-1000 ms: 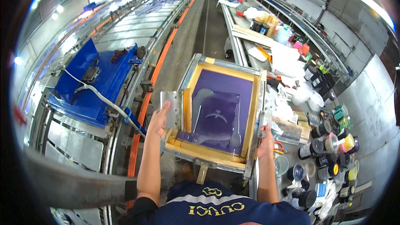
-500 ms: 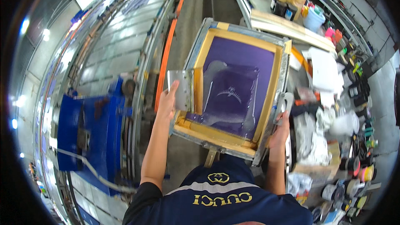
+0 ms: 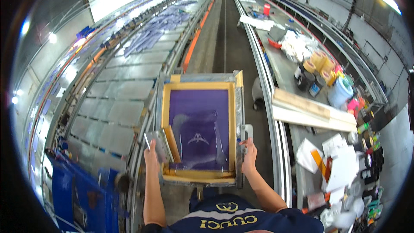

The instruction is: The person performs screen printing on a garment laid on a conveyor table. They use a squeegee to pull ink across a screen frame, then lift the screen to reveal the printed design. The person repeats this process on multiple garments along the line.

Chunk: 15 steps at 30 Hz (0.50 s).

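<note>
I carry a screen printing frame (image 3: 233, 103) of grey metal with yellow-taped inner edges, purple mesh (image 3: 198, 103), a pale arched design and glossy patches. My left hand (image 3: 151, 155) is closed on a squeegee (image 3: 171, 142) with a metal plate and amber blade, resting at the frame's left side; whether it also grips the rim is hard to tell. My right hand (image 3: 249, 153) is closed on the metal side bracket (image 3: 246, 133) at the frame's right. The frame is held level in front of my dark shirt.
Long printing tables (image 3: 112, 108) with purple fabric (image 3: 159, 30) run left, beside a blue machine (image 3: 86, 194). An aisle (image 3: 224, 39) leads ahead. The right bench (image 3: 284, 138) bears boards (image 3: 310, 110), papers, a pail (image 3: 340, 90), tape rolls and several ink jars. Rails line both sides.
My view has swung toward the far aisle. The frame has straightened and sits lower and further left in view, both hands still on it, while the blue machine has slid toward the lower edge.
</note>
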Available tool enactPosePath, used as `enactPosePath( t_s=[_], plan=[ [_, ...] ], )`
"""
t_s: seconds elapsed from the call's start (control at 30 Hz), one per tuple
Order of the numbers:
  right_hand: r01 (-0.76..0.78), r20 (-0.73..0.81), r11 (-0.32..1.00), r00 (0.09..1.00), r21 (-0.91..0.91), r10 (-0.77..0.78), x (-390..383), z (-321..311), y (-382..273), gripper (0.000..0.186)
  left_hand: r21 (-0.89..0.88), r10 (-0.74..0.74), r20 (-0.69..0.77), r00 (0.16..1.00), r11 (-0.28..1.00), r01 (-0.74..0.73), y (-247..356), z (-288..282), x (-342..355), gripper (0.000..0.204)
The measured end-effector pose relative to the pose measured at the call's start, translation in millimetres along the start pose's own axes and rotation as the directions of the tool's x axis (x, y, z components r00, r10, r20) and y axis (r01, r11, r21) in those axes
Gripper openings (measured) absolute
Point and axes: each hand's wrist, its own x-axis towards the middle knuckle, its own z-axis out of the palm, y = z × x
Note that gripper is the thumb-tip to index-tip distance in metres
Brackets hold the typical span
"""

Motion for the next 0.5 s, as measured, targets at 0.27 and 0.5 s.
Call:
enactPosePath(
  t_s=[0.27, 0.5],
  plan=[
    [0.008, 0.014, 1.0, 1.0, -0.013, -0.008, 258, 148, 29, 0.053, -0.24, 0.049, -0.03, 0.998, 0.969, -0.055, 58, 139, 240, 0.047],
    [0.039, -0.099, 0.999, 0.994, -0.037, -0.043, 420, 188, 70, 0.049, 0.054, -0.13, 0.086, 0.988, 0.991, 0.125, 116, 258, 413, 0.055]
  ],
)
